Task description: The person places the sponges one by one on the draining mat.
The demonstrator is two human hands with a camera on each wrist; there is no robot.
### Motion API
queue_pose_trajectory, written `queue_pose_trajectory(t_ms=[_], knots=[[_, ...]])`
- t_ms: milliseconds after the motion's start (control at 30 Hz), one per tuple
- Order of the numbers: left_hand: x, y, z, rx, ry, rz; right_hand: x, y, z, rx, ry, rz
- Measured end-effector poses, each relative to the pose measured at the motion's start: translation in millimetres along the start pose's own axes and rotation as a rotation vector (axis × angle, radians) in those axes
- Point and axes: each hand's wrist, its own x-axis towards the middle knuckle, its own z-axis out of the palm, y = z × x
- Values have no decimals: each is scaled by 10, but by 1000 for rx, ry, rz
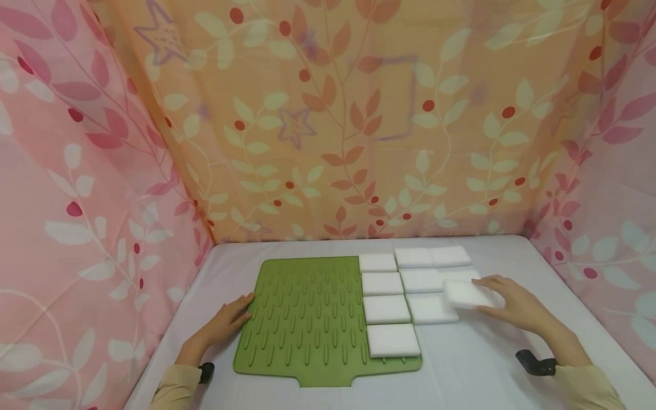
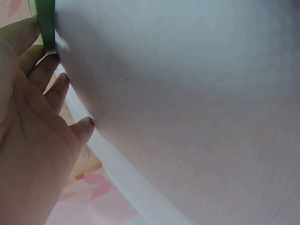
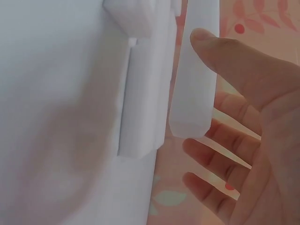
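Note:
My right hand (image 1: 523,304) pinches a white block-shaped sponge (image 1: 463,293) between thumb and fingers. In the right wrist view, the thumb lies on one broad face of this sponge (image 3: 194,89), which is apart from the sponges (image 3: 143,103) beside it. A ridged green silicone mat (image 1: 299,356) lies flat on the table. Along its right side runs a column of several white sponges (image 1: 393,340), with more sponges (image 1: 433,308) just right of them. At the mat's left edge rests my left hand (image 1: 222,322); the left wrist view shows its fingers loosely bent by the green edge (image 2: 46,28).
A white cloth covers the table (image 1: 461,370). Floral curtains stand close around it: an orange one (image 1: 359,171) at the back and pink ones (image 1: 77,256) at both sides. The held sponge partly hides the sponges behind it.

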Motion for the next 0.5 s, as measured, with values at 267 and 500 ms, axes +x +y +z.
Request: queue_pose_trajectory(t_ms=[267,500], knots=[[3,25,-8,3,8,20,129,-110,53,30,-33,8],[6,-12,4,-20,-12,-1,245,-157,106,65,-20,-51]])
